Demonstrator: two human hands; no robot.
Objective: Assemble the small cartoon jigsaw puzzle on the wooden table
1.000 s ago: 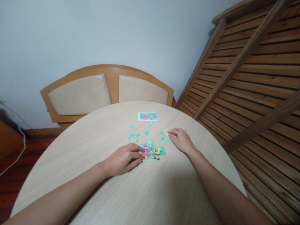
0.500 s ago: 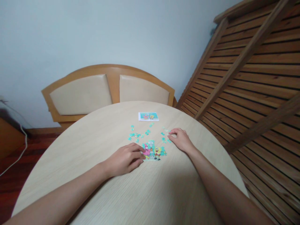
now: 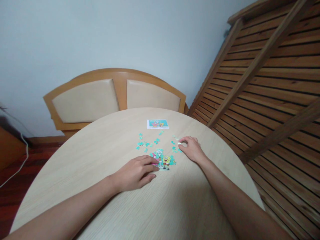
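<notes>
A partly joined jigsaw puzzle (image 3: pixel 166 161) with cartoon figures, one yellow and one pink, lies on the table. My left hand (image 3: pixel 137 171) rests over its left side, fingers apart and stretched across the pink figure, hiding part of it. Up and to the right, my right hand (image 3: pixel 191 148) pinches a small pale puzzle piece (image 3: pixel 179 143) between thumb and forefinger. Loose turquoise puzzle pieces (image 3: pixel 156 141) lie scattered beyond the joined part, several in a cluster to the left and others close to my right fingertips.
A picture card (image 3: pixel 158 124) with the same cartoon figures lies farther back on the round wooden table (image 3: pixel 100 143). Behind the table stands a padded wooden headboard (image 3: pixel 120 75). Slatted wood (image 3: pixel 262 76) leans along the right, and a white cable (image 3: pixel 25 156) hangs at the left.
My left hand has slid slightly right, covering more of the pink figure. My right fingers have closed on a pale piece, which now shows between the fingertips.
</notes>
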